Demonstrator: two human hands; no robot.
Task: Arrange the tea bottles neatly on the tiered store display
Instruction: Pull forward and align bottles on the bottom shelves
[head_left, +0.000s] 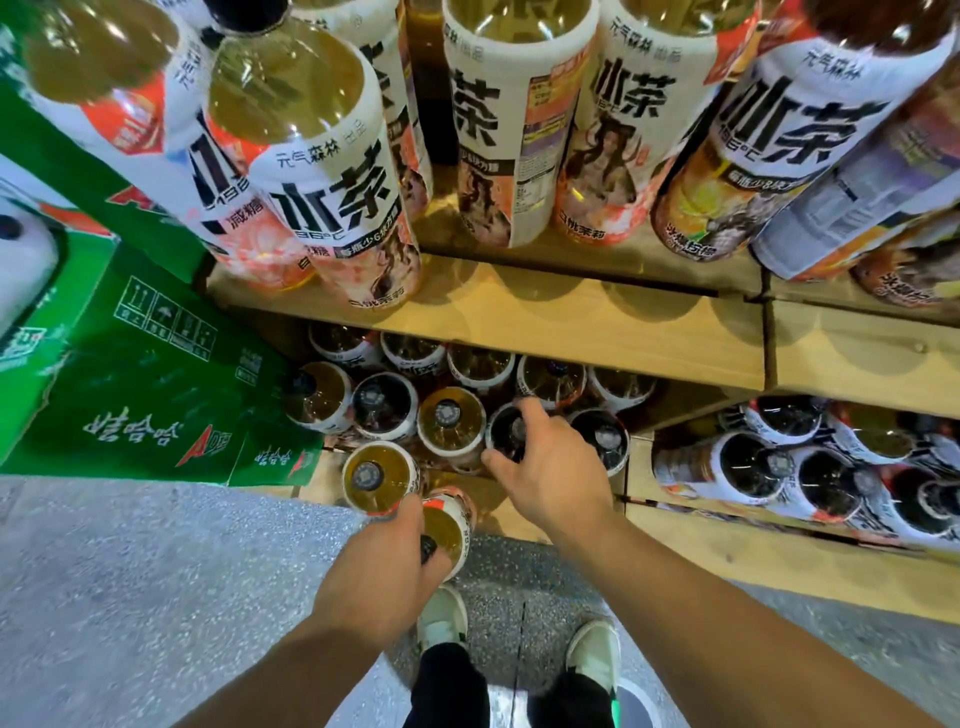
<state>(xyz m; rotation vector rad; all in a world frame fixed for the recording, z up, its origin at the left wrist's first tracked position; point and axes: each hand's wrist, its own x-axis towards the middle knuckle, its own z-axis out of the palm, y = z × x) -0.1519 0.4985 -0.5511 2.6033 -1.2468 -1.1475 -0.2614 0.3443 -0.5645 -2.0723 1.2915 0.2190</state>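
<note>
Two tea bottles are in hand. The left hand (384, 561) curls round the neck of a pale tea bottle (448, 522), held at six o'clock of the cluster on the lowest tier (727, 543). The right hand (550, 475) pinches a dark-capped bottle (506, 431) standing at its eleven o'clock. Full, they are probably heavy, rigid and slick-labelled; the shoulder below the cap grips best.
</note>
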